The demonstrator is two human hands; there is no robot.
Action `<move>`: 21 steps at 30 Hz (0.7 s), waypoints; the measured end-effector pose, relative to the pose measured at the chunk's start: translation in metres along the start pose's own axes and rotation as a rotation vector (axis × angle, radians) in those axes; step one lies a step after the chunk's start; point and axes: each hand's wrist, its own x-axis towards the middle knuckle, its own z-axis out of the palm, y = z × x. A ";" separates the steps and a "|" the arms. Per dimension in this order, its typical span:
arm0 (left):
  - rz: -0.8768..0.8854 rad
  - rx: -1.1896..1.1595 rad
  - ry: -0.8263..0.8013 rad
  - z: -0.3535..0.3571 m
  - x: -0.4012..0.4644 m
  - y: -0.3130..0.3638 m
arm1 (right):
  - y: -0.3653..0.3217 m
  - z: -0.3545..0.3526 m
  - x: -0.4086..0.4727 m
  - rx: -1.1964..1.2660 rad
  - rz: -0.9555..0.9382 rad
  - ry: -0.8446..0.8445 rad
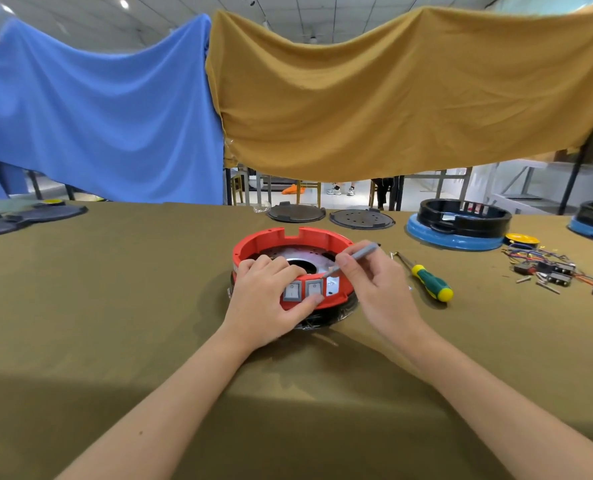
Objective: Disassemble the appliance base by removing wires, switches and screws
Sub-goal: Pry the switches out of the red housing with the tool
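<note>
Under both hands, near the middle of an olive-covered tabletop [115,306], sits a round red appliance base [290,242] with an open top. The left hand [265,303] grips its near wall, fingers curled over the rim and thumb pressed below two grey rocker switches [302,289] set side by side. The right hand [374,289] pinches a thin grey tool [355,256], its tip angled down onto the rim just beside the right-hand switch.

Right of the right hand, close by, lies one screwdriver [426,277] with a green and yellow handle. Further right lies a loose tangle of coloured wires and removed switches [551,270] with a few scattered screws, and beside it a small yellow dish [521,239].

Beyond the hands, two dark round plates [329,216] lie flat near the far edge. To the far right stand two black bases on blue rings [461,225], the second cut off by the frame. Far left of the left hand lie flat dark pieces [21,218].

Open cloth stretches to the left of the left hand and toward the near edge. Two hung cloths, one blue [97,116] and one mustard [392,98], close off the far side.
</note>
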 end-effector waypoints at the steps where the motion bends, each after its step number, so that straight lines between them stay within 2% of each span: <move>1: 0.003 0.000 0.000 0.000 0.000 0.000 | -0.004 -0.003 0.008 -0.043 0.011 -0.044; 5: 0.014 0.008 -0.003 0.000 -0.001 -0.002 | -0.025 -0.008 0.045 -0.306 0.041 -0.297; 11: 0.011 -0.005 -0.017 -0.001 -0.001 0.000 | -0.038 -0.010 0.078 -0.299 0.240 -0.527; 15: 0.013 -0.005 -0.012 -0.001 -0.001 -0.001 | -0.044 -0.007 0.096 -0.385 0.337 -0.677; 18: 0.010 -0.006 -0.024 -0.001 -0.001 -0.002 | -0.046 -0.003 0.101 -0.413 0.340 -0.728; 21: 0.003 -0.011 -0.023 0.000 -0.001 -0.002 | -0.041 -0.006 0.092 -0.387 0.281 -0.650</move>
